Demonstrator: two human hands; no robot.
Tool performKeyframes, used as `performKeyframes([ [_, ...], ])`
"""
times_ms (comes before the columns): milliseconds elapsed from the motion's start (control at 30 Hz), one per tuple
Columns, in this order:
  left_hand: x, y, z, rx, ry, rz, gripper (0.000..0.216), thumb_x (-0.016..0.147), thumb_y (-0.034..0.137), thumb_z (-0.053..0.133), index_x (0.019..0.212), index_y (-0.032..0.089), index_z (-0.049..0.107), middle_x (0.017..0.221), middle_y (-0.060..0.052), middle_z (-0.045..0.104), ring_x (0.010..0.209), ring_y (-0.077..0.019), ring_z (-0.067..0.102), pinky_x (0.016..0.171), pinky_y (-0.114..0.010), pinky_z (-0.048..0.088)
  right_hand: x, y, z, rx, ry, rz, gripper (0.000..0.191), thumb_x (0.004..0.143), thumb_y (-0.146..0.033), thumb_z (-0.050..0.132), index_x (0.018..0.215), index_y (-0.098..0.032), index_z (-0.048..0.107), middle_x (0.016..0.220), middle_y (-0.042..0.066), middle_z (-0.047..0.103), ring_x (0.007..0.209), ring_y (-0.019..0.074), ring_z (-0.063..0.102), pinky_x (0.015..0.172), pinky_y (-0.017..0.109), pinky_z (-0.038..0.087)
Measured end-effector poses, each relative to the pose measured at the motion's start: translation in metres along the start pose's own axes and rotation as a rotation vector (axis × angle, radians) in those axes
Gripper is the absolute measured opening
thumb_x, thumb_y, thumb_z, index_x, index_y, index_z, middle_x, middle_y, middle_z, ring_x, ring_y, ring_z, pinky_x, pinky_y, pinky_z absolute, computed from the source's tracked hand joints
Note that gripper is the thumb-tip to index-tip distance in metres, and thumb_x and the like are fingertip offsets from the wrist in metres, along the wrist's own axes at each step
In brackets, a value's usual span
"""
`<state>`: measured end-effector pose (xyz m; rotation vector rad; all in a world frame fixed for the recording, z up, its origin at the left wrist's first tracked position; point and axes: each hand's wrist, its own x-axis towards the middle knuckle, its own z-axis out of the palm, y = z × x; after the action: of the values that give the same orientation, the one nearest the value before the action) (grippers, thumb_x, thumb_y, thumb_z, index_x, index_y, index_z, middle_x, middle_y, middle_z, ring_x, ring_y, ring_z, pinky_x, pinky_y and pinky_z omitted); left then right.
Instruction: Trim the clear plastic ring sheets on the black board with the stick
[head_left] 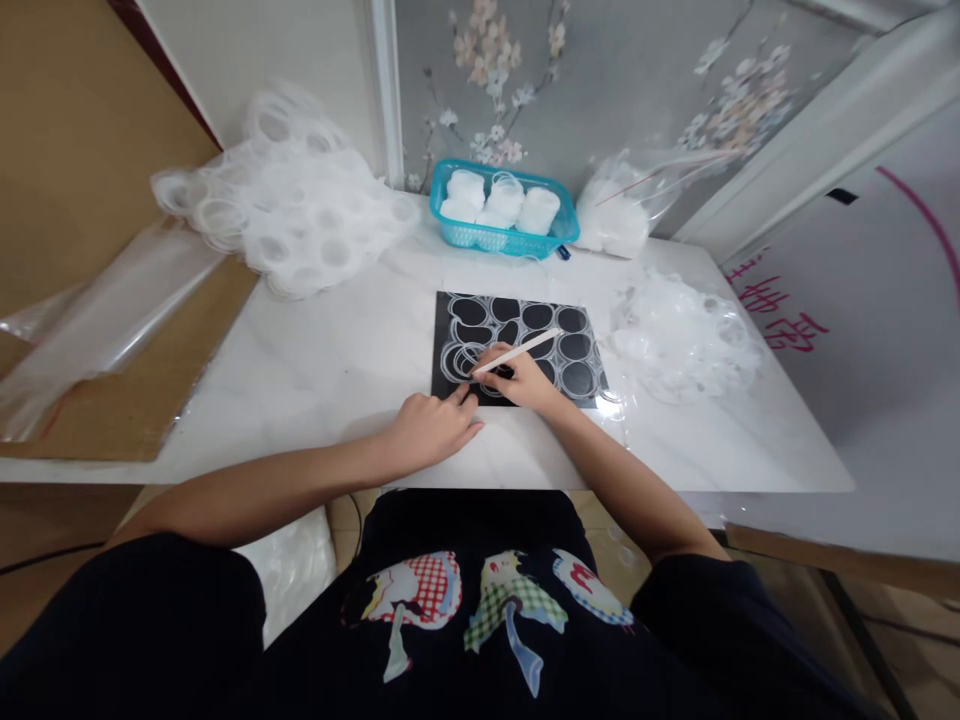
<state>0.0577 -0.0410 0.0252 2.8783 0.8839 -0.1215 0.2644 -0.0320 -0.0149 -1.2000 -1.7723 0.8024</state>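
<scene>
Our right hand (525, 382) grips a white stick (517, 352) — tip on the black mat (517, 345) near its front-left corner. Our left hand (431, 428) — fingers loosely curled, apparently empty — rests at the mat's edge.

A white marble-look counter (315, 370) fills the middle of the frame, backed by grey floral wallpaper (600, 90) at top and a tan wall (67, 150) at upper left.

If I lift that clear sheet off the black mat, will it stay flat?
Probably not: the clear sheet looks thin and cut into rings, so it would likely sag. Probably light too, like the crumpled pile beside it.
</scene>
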Motion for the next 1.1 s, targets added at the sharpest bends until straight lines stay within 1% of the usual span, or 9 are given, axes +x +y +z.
performKeyframes([
  [233,0.002,-0.003,0.0,-0.062,0.003,-0.036,0.041,0.098,0.043,0.049,0.126,0.015,0.061,0.134,-0.018,0.061,0.087,-0.0339,0.072,0.066,-0.041,0.052,-0.006,-0.005,0.005,-0.18,-0.029,-0.113,0.014,0.09,-0.023,0.06,0.091,-0.025,0.073,0.097,0.007,0.077,0.108,0.0286,0.063,0.095,0.05,0.047],
  [433,0.006,-0.012,-0.01,-0.148,-0.015,-0.08,0.042,0.096,0.047,0.052,0.119,0.015,0.063,0.097,-0.014,0.075,0.085,-0.0343,0.072,0.069,-0.041,0.052,-0.01,0.002,0.014,-0.37,-0.112,-0.221,0.015,0.09,-0.024,0.055,0.091,-0.023,0.07,0.097,0.011,0.073,0.101,0.0264,0.064,0.093,0.044,0.049],
  [500,0.007,-0.015,-0.011,-0.175,-0.008,-0.084,0.038,0.095,0.048,0.053,0.115,0.017,0.065,0.094,-0.012,0.075,0.085,-0.0328,0.072,0.069,-0.04,0.052,0.006,0.008,0.0,-0.387,0.062,-0.128,0.012,0.088,-0.027,0.058,0.085,-0.02,0.068,0.089,0.011,0.071,0.092,0.0259,0.064,0.088,0.043,0.049],
  [633,0.008,-0.02,-0.011,-0.215,-0.013,-0.104,0.033,0.093,0.045,0.055,0.111,0.02,0.068,0.095,-0.01,0.076,0.086,-0.0311,0.072,0.071,-0.038,0.052,0.059,0.017,-0.048,-0.272,0.695,0.085,0.022,0.092,-0.028,0.046,0.08,-0.018,0.061,0.08,0.01,0.067,0.085,0.0227,0.066,0.084,0.041,0.049],
  [733,0.01,-0.027,-0.011,-0.289,-0.001,-0.12,0.033,0.093,0.046,0.055,0.107,0.022,0.071,0.092,-0.008,0.076,0.082,-0.029,0.072,0.07,-0.036,0.051,0.079,0.01,-0.066,0.089,0.876,0.167,0.011,0.084,-0.027,0.059,0.077,-0.02,0.056,0.072,0.002,0.066,0.073,0.0178,0.067,0.076,0.035,0.052],
  [833,0.014,-0.039,-0.012,-0.415,0.055,-0.143,0.03,0.091,0.047,0.056,0.095,0.023,0.074,0.081,-0.004,0.075,0.075,-0.0246,0.07,0.07,-0.033,0.049,0.073,-0.008,-0.062,0.559,0.771,0.255,0.018,0.072,-0.021,0.073,0.073,-0.021,0.056,0.068,-0.002,0.067,0.068,0.0157,0.069,0.073,0.032,0.056],
  [933,0.022,-0.05,-0.024,-0.658,0.243,-0.188,0.027,0.088,0.045,0.06,0.093,0.022,0.074,0.084,-0.002,0.074,0.061,-0.0148,0.061,0.064,-0.027,0.046,0.066,-0.032,-0.055,0.903,0.584,0.407,0.018,0.069,-0.016,0.078,0.071,-0.02,0.06,0.072,0.002,0.072,0.071,0.0166,0.072,0.074,0.03,0.061],
  [1000,0.028,-0.055,-0.043,-0.883,0.416,-0.241,0.028,0.086,0.046,0.062,0.094,0.02,0.071,0.087,-0.002,0.072,0.053,-0.0099,0.052,0.056,-0.024,0.042,0.068,-0.049,-0.055,1.038,0.445,0.462,0.014,0.072,-0.016,0.077,0.073,-0.018,0.064,0.077,0.005,0.075,0.074,0.0169,0.074,0.074,0.028,0.063],
  [1100,0.037,-0.057,-0.083,-1.212,0.529,-0.309,0.033,0.083,0.051,0.063,0.082,0.018,0.063,0.062,0.003,0.057,0.045,-0.0076,0.04,0.044,-0.021,0.032,0.079,-0.071,-0.057,1.247,0.304,0.467,0.006,0.079,-0.015,0.074,0.079,-0.018,0.068,0.084,0.006,0.077,0.077,0.0163,0.075,0.073,0.025,0.064],
])
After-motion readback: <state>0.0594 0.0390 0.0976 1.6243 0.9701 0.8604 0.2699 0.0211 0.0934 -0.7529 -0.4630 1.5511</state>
